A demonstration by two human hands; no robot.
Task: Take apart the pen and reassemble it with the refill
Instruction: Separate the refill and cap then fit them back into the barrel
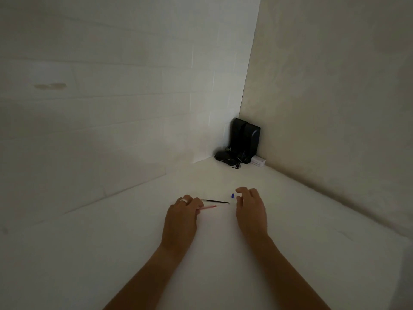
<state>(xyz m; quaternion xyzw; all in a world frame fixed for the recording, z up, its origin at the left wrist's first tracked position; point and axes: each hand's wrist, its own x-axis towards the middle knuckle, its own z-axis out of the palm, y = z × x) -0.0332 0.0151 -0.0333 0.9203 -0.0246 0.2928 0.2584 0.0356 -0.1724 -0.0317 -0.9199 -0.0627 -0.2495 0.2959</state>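
My left hand [182, 212], with a white ring on one finger, pinches the near end of a thin pink pen piece [209, 207] that points right over the white surface. Just beyond it a thin black refill [215, 201] lies flat on the surface, running left to right. A small blue cap [232, 195] sits on the surface by the fingertips of my right hand [250, 208]. My right hand hovers with its fingers curled and apart, holding nothing, a short way from the right ends of both thin pieces.
Black boxy devices [244, 139] with cables stand in the far corner, next to a small white box [258, 162]. White walls close in on the left and right. The white surface [223, 253] stretches toward me between my forearms.
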